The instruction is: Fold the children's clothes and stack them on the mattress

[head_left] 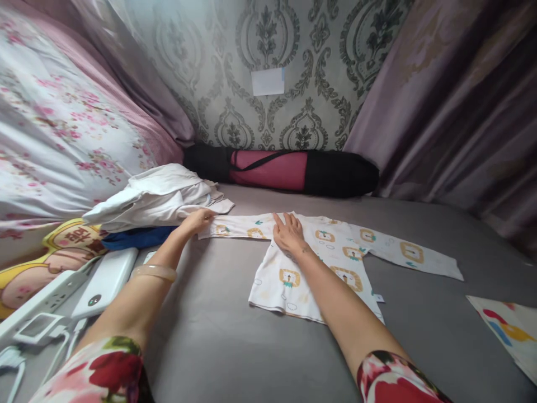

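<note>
A small white long-sleeved shirt (310, 271) with yellow lion faces lies spread flat on the grey sheet, both sleeves stretched out sideways. At the cuff of the sleeve on the left, my left hand (198, 220) has its fingers closed on the fabric; the fingertips are partly hidden. My right hand (289, 232) rests flat on the shirt near the shoulder of that same sleeve, fingers stretched out. Just beyond my left hand is a heap of white clothes (155, 196), with a dark blue cloth (136, 238) under it.
A power strip (46, 296), a white power bank (107, 282) and cables lie at the left beside a yellow cartoon cushion (46, 257). Along the wall stretches a black and dark pink bag (277, 170). Another printed cloth (509, 330) is at the right edge.
</note>
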`<state>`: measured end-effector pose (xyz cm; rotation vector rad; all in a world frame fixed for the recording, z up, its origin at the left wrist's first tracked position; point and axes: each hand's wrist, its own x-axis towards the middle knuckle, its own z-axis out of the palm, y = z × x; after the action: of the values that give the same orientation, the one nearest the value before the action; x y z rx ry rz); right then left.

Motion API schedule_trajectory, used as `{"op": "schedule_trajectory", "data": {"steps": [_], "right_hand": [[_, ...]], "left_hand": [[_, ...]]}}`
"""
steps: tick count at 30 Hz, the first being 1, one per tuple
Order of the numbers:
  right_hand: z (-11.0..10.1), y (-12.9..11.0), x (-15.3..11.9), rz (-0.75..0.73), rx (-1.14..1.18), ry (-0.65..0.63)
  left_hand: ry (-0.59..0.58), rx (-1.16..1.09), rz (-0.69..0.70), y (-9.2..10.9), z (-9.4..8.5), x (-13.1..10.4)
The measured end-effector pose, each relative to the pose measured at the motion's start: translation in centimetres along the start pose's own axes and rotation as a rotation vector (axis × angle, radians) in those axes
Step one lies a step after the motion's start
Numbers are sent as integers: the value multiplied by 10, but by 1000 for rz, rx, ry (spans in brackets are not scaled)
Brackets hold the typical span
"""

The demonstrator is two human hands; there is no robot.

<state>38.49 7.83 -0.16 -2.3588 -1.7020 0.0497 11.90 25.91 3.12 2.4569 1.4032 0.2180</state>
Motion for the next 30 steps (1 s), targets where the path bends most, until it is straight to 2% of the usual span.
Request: {"op": "schedule_trajectory", "data": {"steps": [3, 9, 12, 17, 21, 25, 28, 30], "right_hand": [[-8, -5, 4, 15, -46, -64], [-23, -21, 14, 56, -80, -191], [-21, -28, 17, 101, -73, -224], [-6, -28, 13, 141, -12, -178], [3, -25, 6, 133, 58, -115], [1, -22, 8, 140, 155, -92], [-9, -7, 14, 174, 395, -135], [-19, 7, 14, 179, 568, -134]], "left_hand": [[13, 160, -48, 4, 5, -3], [45, 273, -283, 20, 10, -23], [128, 327, -253, 24, 13, -25], [248, 397, -186, 21, 21, -21], [212, 364, -242, 14, 24, -15], [163, 277, -320, 16, 21, -15], [308, 283, -381, 30, 18, -27], [441, 326, -355, 43, 18, -38]]}}
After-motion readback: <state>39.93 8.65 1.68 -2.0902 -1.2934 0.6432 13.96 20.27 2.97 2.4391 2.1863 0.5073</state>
